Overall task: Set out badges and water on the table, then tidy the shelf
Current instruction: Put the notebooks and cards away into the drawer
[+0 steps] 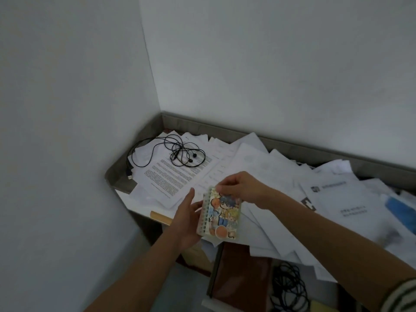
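A small spiral-bound notebook (221,216) with a cartoon cover is held upright over a shelf top littered with papers. My right hand (242,190) pinches its top edge from above. My left hand (188,219) is at its spiral side, fingers straight and palm against the lower left corner, supporting it from below. The shelf top (117,174) is grey with a raised back rim and sits in a corner between two white walls.
Loose printed sheets (177,174) cover the shelf top. Tangled black earphones with a USB plug (180,154) lie on them at the back left. A brown book (238,282) and a coil of black cable (290,287) lie near the front. A blue item (400,210) shows at the right.
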The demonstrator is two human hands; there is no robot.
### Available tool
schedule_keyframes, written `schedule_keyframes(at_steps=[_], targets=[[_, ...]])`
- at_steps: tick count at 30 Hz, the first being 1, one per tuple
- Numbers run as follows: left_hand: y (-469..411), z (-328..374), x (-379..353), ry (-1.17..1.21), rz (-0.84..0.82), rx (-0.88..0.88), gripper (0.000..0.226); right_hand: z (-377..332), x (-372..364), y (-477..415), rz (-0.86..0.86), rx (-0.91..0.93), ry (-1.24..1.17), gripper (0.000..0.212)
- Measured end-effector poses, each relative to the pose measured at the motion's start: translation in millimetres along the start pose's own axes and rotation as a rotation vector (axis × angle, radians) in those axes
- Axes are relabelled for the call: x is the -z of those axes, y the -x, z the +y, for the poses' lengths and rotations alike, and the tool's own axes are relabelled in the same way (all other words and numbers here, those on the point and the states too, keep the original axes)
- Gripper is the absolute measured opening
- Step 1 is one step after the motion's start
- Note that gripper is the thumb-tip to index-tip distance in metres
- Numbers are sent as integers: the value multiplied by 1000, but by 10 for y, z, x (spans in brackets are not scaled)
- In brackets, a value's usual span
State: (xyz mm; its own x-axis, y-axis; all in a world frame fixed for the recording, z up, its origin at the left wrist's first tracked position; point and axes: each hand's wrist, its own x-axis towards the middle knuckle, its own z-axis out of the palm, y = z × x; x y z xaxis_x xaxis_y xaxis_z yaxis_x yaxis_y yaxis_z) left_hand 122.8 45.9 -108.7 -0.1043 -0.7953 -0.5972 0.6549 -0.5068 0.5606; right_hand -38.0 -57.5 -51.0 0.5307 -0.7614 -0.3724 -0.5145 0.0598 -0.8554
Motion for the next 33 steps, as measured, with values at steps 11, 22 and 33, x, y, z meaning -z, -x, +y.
schedule_keyframes(at_steps=[11, 22, 33], targets=[[21, -790, -548, -365, -303, 130, 62, 786, 438, 853, 289, -67, -39, 19], [-28, -1921, -969, -558, -284, 501, 36, 2051, 1308, 2028, 483, -270, -289, 12], [-567, -3066, -1266, -463, 95, 419, 37, 3168, 1088, 2725, 358, -356, -267, 10]])
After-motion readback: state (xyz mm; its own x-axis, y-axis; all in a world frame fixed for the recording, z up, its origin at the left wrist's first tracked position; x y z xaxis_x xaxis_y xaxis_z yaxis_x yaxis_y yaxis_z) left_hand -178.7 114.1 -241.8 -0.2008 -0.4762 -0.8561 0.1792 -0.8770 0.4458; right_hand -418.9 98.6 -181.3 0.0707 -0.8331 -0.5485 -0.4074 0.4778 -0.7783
